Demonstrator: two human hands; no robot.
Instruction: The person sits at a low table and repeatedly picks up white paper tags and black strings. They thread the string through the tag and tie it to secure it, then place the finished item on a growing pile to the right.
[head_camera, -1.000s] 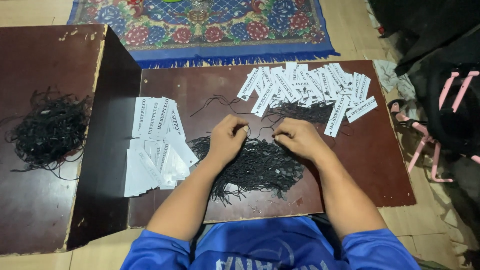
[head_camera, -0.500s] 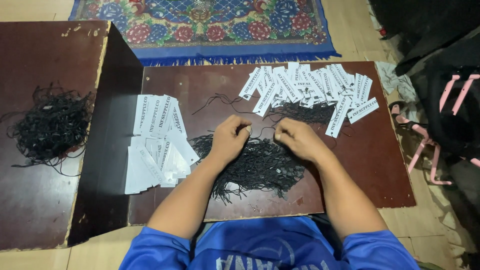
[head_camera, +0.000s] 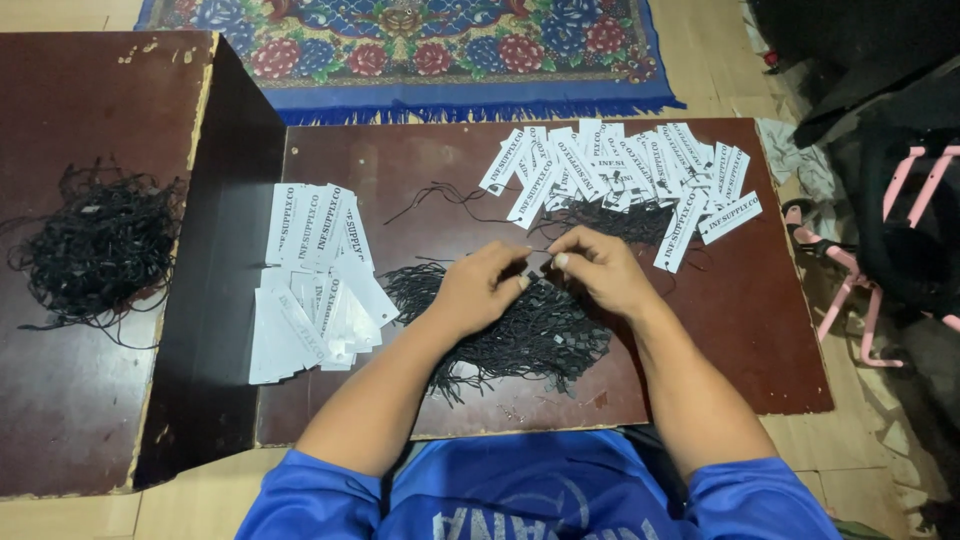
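over the middle of the low brown board (head_camera: 400, 160), both hands met fingertip to fingertip above the loose pile of black strings (head_camera: 520, 335). left hand (head_camera: 478, 290) and right hand (head_camera: 600, 268) each pinched one thin black string (head_camera: 537, 262) between thumb and forefinger, other fingers curled. judgement: step went best with the pinch kept close to the string end, one strand lifted clear of the tangle. strung white tags (head_camera: 620, 170) fanned out beyond the hands, blank tag stack (head_camera: 315, 275) to the left, second string heap (head_camera: 100, 245) on the raised board (head_camera: 90, 420), patterned rug (head_camera: 420, 45) behind.
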